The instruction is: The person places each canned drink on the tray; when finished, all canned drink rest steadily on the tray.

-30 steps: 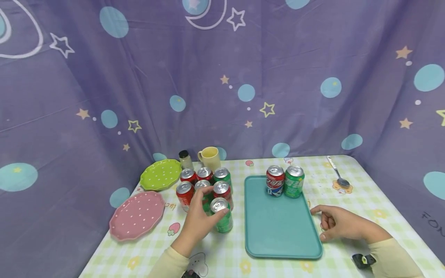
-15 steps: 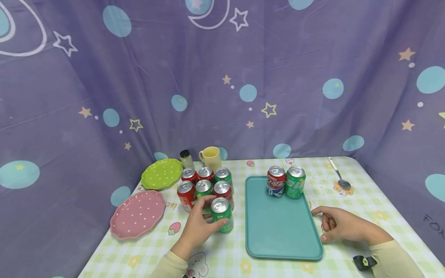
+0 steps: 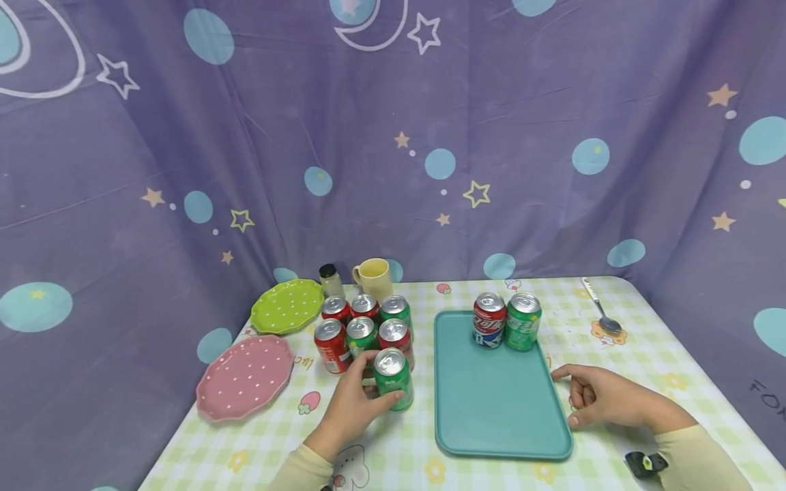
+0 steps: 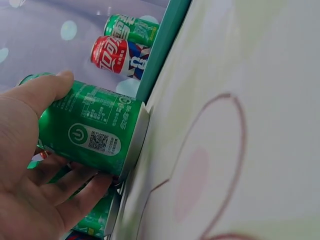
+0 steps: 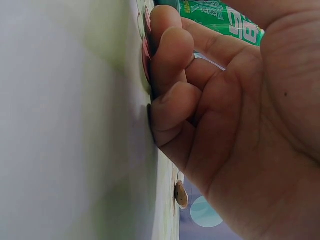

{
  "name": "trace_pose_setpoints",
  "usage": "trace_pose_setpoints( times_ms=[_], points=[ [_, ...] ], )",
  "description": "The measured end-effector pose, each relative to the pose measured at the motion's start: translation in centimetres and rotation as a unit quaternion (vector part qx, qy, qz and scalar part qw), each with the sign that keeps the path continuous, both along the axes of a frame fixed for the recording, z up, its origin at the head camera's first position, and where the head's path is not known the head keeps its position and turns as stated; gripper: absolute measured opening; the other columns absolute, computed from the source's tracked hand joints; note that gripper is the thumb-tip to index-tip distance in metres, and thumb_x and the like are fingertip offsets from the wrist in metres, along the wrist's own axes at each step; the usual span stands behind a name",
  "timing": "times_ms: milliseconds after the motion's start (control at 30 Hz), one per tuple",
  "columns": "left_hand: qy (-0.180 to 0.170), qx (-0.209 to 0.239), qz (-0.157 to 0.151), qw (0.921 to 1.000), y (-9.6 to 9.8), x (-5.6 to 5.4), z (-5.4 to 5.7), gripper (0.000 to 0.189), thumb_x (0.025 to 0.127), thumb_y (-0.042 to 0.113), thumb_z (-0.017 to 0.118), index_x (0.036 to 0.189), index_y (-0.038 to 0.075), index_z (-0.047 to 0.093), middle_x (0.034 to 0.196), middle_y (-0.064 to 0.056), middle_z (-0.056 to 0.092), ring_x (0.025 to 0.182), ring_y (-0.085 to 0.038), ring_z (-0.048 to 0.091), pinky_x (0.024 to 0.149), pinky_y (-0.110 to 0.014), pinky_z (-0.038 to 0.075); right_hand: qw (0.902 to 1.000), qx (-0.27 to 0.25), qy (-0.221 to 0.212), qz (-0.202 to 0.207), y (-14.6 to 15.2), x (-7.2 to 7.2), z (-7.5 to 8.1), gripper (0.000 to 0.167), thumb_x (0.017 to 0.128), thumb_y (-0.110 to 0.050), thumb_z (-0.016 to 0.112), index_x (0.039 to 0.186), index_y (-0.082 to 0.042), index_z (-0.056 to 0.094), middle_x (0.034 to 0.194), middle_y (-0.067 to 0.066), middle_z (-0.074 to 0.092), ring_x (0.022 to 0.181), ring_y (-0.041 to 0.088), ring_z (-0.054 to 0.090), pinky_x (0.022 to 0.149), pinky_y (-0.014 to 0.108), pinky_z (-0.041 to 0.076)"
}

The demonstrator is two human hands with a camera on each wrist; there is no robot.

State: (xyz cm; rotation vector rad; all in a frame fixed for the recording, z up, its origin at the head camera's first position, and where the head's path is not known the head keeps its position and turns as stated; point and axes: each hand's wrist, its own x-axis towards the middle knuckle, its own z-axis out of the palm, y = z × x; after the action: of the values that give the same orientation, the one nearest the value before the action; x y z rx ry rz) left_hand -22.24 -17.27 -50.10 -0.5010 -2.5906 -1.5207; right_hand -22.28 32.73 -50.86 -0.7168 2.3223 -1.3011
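In the head view my left hand [image 3: 348, 409] grips a green soda can [image 3: 396, 387], its thumb on the near side and its fingers behind. In the left wrist view the can [image 4: 90, 122] stands upright, its base at or very near the tablecloth. Beside my fingers stand several more red and green cans [image 3: 331, 346] in a cluster. My right hand [image 3: 608, 397] rests on the table by the right edge of a teal tray [image 3: 500, 402]; index finger and thumb touch or nearly touch the rim, other fingers curled. A red can [image 3: 488, 320] and a green can [image 3: 522, 323] stand at the tray's back.
A green plate [image 3: 286, 307] and a pink plate [image 3: 245, 378] lie on the left. Behind the cluster stand a yellow mug [image 3: 374, 278] and a small black-lidded jar [image 3: 331, 281]. A spoon [image 3: 602, 307] lies at the back right. A purple curtain [image 3: 393, 102] closes off the back.
My left fingers have moved down and around the green can, settling into a lower grip. The can looks almost unmoved. My right hand stays by the tray.
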Motion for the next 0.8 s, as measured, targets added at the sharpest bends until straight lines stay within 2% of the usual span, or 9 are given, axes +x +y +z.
trace_pose_setpoints(
  times_ms=[133, 333, 500, 633, 800],
  points=[
    [0.012, 0.007, 0.01, 0.9999, 0.2, 0.1, -0.1, 0.073, 0.081, 0.039, 0.093, 0.139, 0.021, 0.052, 0.13, 0.002, 0.062, 0.112, -0.019, 0.065, 0.086, -0.032, 0.06, 1.0, -0.003, 0.001, 0.003, 0.0, 0.0, 0.0, 0.073, 0.086, -0.015, 0.087, 0.142, 0.01, 0.048, 0.089, 0.01, 0.062, 0.064, 0.008, 0.051, 0.055, 0.027, 0.047],
    [0.031, 0.047, 0.022, 0.9982, 0.7, 0.3, 0.3, 0.071, 0.079, 0.032, 0.095, 0.137, 0.024, 0.054, 0.129, 0.005, 0.063, 0.111, -0.018, 0.065, 0.084, -0.034, 0.062, 1.0, 0.0, 0.001, 0.001, 0.0, 0.0, 0.0, 0.073, 0.086, -0.015, 0.087, 0.142, 0.01, 0.048, 0.089, 0.01, 0.062, 0.064, 0.008, 0.051, 0.056, 0.027, 0.048],
    [0.062, 0.058, 0.026, 0.996, 1.6, 0.7, 1.6, 0.071, 0.078, 0.029, 0.096, 0.137, 0.026, 0.056, 0.127, 0.007, 0.065, 0.11, -0.018, 0.066, 0.082, -0.035, 0.062, 1.0, 0.0, -0.001, 0.0, 0.1, -0.1, -0.1, 0.073, 0.085, -0.015, 0.087, 0.142, 0.01, 0.048, 0.089, 0.009, 0.062, 0.065, 0.008, 0.051, 0.056, 0.027, 0.048],
    [0.068, 0.059, 0.024, 0.9957, 2.7, 0.9, 2.9, 0.07, 0.08, 0.028, 0.095, 0.137, 0.024, 0.056, 0.126, 0.007, 0.065, 0.109, -0.018, 0.065, 0.082, -0.036, 0.061, 1.0, 0.001, 0.004, 0.002, 0.1, -0.1, -0.1, 0.073, 0.085, -0.015, 0.088, 0.142, 0.01, 0.048, 0.088, 0.009, 0.062, 0.065, 0.007, 0.052, 0.056, 0.026, 0.048],
    [0.068, 0.075, 0.013, 0.9948, 4.6, 0.6, 4.0, 0.068, 0.082, 0.023, 0.093, 0.138, 0.021, 0.055, 0.123, 0.003, 0.065, 0.104, -0.021, 0.067, 0.084, -0.043, 0.062, 0.9999, -0.001, 0.01, 0.004, 0.0, 0.0, 0.1, 0.073, 0.085, -0.016, 0.088, 0.141, 0.011, 0.049, 0.088, 0.009, 0.061, 0.064, 0.006, 0.051, 0.056, 0.026, 0.048]
  ],
)
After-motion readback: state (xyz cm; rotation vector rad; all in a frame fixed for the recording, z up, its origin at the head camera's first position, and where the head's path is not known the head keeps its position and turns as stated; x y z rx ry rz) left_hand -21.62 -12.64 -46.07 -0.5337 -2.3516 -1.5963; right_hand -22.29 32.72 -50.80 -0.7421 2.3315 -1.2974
